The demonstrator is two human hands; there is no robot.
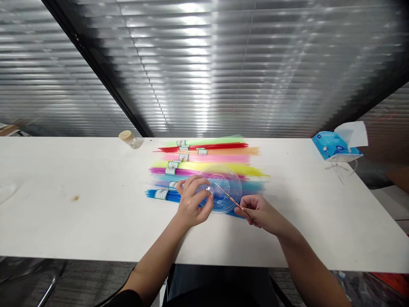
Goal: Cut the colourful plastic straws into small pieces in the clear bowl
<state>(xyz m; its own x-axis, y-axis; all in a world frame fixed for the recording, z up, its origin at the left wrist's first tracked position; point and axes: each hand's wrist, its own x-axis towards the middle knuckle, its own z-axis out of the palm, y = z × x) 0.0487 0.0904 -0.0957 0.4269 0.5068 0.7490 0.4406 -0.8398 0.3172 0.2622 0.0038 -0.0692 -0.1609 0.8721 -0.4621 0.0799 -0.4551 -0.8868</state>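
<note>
My right hand (258, 213) is closed around a thin copper-coloured rod (234, 201) with a fine, pale tip. The rod slants up and left across a round clear plastic dish (238, 181). At the dish's left side, my left hand (193, 202) has its fingers curled, thumb and fingertips close together near the rod's tip. A small shiny spot shows at those fingertips; what it is cannot be made out. Under and behind the dish lie bundles of thin coloured sticks, among them a red bundle (220, 146), a yellow bundle (223, 168) and a blue bundle (172, 196).
Paper labels wrap the bundles near their left ends. A jar with a tan lid (127, 136) lies tilted at the back left. On the right stands a blue tissue box (334, 147), with clear strips (338, 170) before it. Blinds (204, 76) rise behind the white table (79, 226).
</note>
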